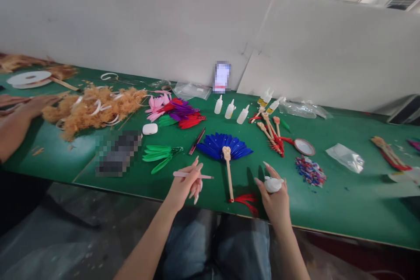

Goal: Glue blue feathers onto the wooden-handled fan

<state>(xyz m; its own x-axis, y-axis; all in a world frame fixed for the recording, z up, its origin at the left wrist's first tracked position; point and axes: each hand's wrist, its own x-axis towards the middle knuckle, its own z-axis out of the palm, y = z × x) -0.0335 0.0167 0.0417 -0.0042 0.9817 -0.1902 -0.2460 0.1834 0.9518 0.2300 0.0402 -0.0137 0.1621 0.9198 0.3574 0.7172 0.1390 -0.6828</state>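
A fan of blue feathers (225, 146) lies on the green table, its pale wooden handle (229, 179) pointing at the near edge and ending in a red tassel (248, 203). Left of the handle, my left hand (187, 183) is closed on pink tweezers (202, 176), whose tip points right. My right hand (274, 197), on the other side, is wrapped round a small white glue bottle (273, 184). Dark tweezers (197, 141) rest beside the feathers. Green feathers (159, 156) lie further left.
Small bottles (230, 109) and a phone (222, 76) stand behind the fan. Handles with red tassels (271, 131), a round dish (304, 147) and coloured gems (310, 171) are at right. A person's arm (19, 118) reaches brown fluffy material (95, 111) at left.
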